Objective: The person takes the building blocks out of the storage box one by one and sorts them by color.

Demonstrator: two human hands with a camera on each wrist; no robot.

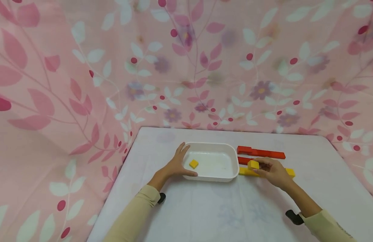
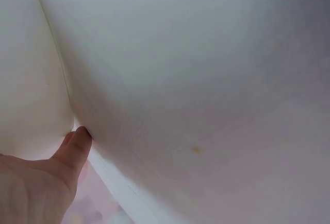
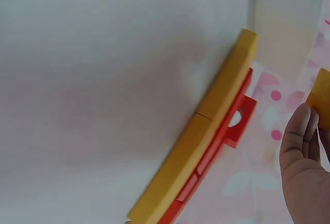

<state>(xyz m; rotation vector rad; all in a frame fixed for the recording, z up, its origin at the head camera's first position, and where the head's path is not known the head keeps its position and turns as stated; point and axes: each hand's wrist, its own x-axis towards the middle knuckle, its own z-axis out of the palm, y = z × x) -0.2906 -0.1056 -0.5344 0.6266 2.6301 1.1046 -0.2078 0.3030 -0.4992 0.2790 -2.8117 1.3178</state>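
My left hand (image 1: 175,165) is spread around the left end of a white rectangular tray (image 1: 218,179), thumb along the front rim and fingertips at the back left corner. In the left wrist view, straight fingers (image 2: 77,144) meet the tray's outer side. A small yellow block (image 1: 194,164) lies inside the tray, near its left end. Right of the tray, my right hand (image 1: 275,172) pinches another yellow block (image 1: 253,165) between thumb and fingers. Below that hand runs a row of yellow blocks (image 3: 221,85), partly hidden by it in the head view.
Behind the yellow row lie red blocks (image 1: 262,152) in two lines; one red piece (image 3: 241,122) has an arched cutout. A white cloth (image 1: 210,208) covers the table. Pink floral fabric (image 1: 186,67) hangs along the back and left sides.
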